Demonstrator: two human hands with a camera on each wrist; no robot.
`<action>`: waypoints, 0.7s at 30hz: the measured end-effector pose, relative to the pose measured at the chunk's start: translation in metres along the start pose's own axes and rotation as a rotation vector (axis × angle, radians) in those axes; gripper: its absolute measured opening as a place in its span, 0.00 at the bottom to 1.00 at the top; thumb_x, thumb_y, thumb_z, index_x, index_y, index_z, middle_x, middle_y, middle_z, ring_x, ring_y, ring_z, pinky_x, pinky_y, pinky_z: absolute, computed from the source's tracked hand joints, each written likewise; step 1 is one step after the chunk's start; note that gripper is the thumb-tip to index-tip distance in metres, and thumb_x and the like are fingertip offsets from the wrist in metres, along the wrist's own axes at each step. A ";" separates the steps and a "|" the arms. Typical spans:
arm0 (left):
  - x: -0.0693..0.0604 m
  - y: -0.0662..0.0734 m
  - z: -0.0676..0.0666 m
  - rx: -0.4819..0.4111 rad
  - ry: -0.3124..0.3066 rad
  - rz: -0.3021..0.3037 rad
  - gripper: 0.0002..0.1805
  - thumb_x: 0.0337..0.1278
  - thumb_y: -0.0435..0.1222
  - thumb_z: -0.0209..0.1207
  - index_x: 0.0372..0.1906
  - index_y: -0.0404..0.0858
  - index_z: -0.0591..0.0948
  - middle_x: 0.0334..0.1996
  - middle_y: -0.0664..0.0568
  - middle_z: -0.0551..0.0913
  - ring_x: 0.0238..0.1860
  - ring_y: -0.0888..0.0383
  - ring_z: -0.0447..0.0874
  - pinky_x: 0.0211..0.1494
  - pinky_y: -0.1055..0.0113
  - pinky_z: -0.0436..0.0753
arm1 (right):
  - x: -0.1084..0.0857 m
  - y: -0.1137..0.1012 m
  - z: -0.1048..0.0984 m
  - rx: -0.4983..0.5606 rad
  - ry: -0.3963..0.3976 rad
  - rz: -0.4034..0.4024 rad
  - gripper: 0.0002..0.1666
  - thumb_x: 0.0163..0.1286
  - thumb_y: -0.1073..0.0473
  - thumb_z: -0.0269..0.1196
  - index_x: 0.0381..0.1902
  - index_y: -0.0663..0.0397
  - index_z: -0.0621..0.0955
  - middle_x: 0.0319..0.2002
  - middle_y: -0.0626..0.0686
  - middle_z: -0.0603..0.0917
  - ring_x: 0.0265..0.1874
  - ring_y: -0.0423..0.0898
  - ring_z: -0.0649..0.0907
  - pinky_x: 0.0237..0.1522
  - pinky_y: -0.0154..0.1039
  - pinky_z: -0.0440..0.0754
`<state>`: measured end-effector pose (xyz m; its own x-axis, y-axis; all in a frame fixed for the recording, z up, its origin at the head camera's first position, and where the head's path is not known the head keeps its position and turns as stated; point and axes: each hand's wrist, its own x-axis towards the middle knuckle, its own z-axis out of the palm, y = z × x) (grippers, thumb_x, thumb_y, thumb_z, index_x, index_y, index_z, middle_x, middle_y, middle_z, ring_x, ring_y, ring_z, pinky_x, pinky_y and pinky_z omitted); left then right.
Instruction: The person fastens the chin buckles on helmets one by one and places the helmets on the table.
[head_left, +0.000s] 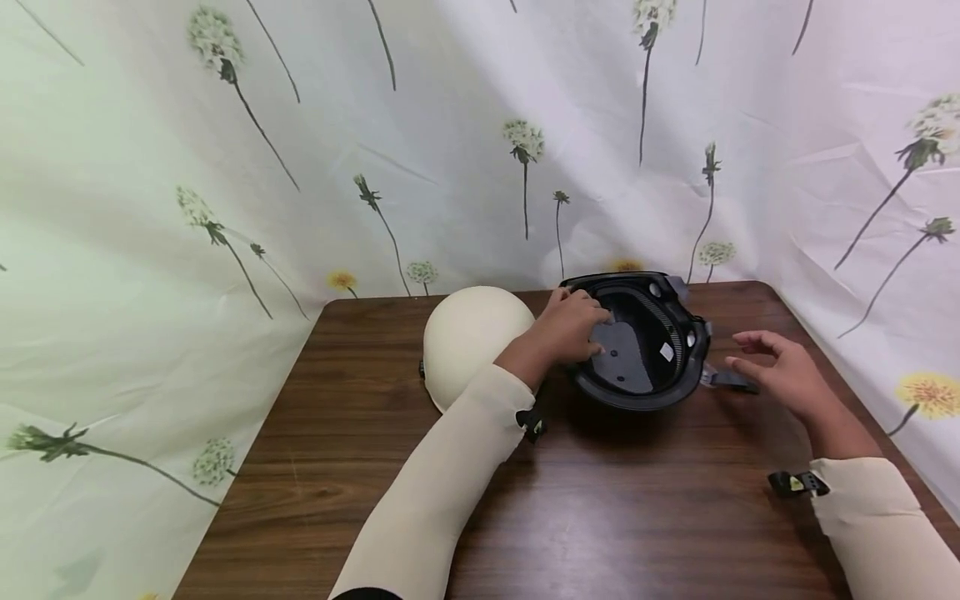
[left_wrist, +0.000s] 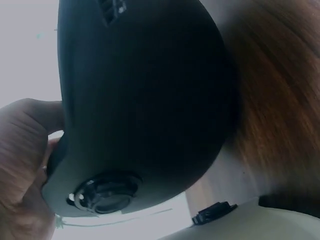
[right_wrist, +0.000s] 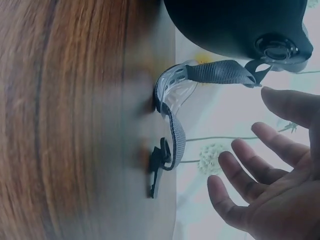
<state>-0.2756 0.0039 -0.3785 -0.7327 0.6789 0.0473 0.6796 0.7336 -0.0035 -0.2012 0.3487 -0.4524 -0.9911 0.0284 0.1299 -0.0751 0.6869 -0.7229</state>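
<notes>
A black helmet [head_left: 637, 401] rests upside down on the table, its padded inside facing up. My left hand [head_left: 562, 327] grips the helmet's left rim, and in the left wrist view the thumb and fingers lie on either side of that edge. To the right of the helmet, my right hand [head_left: 791, 379] is held with its fingers apart and nothing between them. Close to it a grey chin strap [right_wrist: 215, 72] hangs from the helmet's side, its black buckle [right_wrist: 158, 167] lying on the tabletop. The left forearm partly covers a cream helmet [head_left: 476, 337], which sits dome up beside the black one.
The wooden table [head_left: 360, 492] has its back edge right behind both helmets. A white curtain [head_left: 450, 167] printed with dandelions hangs behind and along the sides. Each wrist wears a black strap with a small clip.
</notes>
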 end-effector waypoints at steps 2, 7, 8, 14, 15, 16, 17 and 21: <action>0.000 -0.003 0.003 -0.003 0.010 0.002 0.29 0.66 0.53 0.69 0.70 0.56 0.81 0.65 0.61 0.82 0.70 0.57 0.68 0.74 0.45 0.57 | 0.000 0.002 0.001 0.006 -0.007 0.007 0.34 0.77 0.49 0.66 0.69 0.67 0.74 0.64 0.72 0.77 0.65 0.72 0.73 0.53 0.66 0.76; -0.001 -0.008 0.008 0.001 0.006 0.005 0.30 0.69 0.57 0.65 0.73 0.57 0.78 0.66 0.60 0.81 0.72 0.57 0.68 0.77 0.37 0.50 | 0.001 0.004 0.000 0.002 0.000 0.015 0.34 0.77 0.48 0.66 0.69 0.67 0.74 0.64 0.72 0.76 0.65 0.72 0.73 0.55 0.68 0.75; -0.001 -0.008 0.008 -0.005 -0.002 0.008 0.31 0.69 0.58 0.64 0.74 0.57 0.77 0.66 0.60 0.81 0.72 0.57 0.69 0.78 0.36 0.48 | 0.001 0.005 -0.001 0.003 -0.002 0.017 0.35 0.77 0.48 0.66 0.69 0.68 0.74 0.64 0.73 0.76 0.65 0.72 0.73 0.54 0.68 0.75; -0.003 -0.012 0.013 -0.042 -0.032 0.028 0.39 0.70 0.58 0.63 0.81 0.57 0.66 0.69 0.57 0.77 0.67 0.59 0.76 0.79 0.33 0.44 | 0.001 0.009 -0.001 0.006 -0.013 0.020 0.35 0.78 0.48 0.66 0.69 0.69 0.73 0.65 0.74 0.75 0.65 0.73 0.73 0.54 0.69 0.75; -0.003 -0.012 0.014 -0.050 -0.034 0.030 0.40 0.70 0.58 0.63 0.82 0.57 0.65 0.70 0.57 0.76 0.67 0.59 0.77 0.79 0.33 0.44 | 0.001 0.009 0.000 0.007 -0.016 0.020 0.35 0.78 0.48 0.66 0.69 0.69 0.73 0.65 0.74 0.75 0.65 0.73 0.73 0.55 0.69 0.74; -0.004 -0.013 0.014 -0.061 -0.033 0.033 0.41 0.69 0.58 0.64 0.82 0.57 0.64 0.70 0.56 0.77 0.67 0.59 0.77 0.79 0.32 0.44 | 0.001 0.010 0.000 0.004 -0.021 0.022 0.36 0.78 0.48 0.66 0.70 0.69 0.73 0.65 0.75 0.74 0.66 0.73 0.72 0.55 0.69 0.74; -0.004 -0.013 0.014 -0.074 -0.033 0.037 0.42 0.69 0.58 0.64 0.82 0.56 0.63 0.68 0.56 0.78 0.66 0.59 0.78 0.79 0.32 0.44 | 0.001 0.011 0.000 -0.001 -0.027 0.024 0.36 0.77 0.48 0.66 0.70 0.69 0.73 0.66 0.75 0.74 0.66 0.73 0.71 0.56 0.70 0.73; -0.004 -0.014 0.015 -0.118 -0.039 0.051 0.44 0.68 0.57 0.65 0.83 0.55 0.61 0.58 0.55 0.81 0.58 0.60 0.82 0.78 0.31 0.46 | 0.003 0.017 -0.001 -0.041 -0.066 0.039 0.39 0.75 0.49 0.69 0.72 0.69 0.71 0.68 0.76 0.70 0.68 0.75 0.68 0.60 0.72 0.70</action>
<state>-0.2828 -0.0091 -0.3940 -0.6962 0.7178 0.0109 0.7141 0.6909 0.1124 -0.2049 0.3615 -0.4639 -0.9984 0.0089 0.0562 -0.0329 0.7154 -0.6979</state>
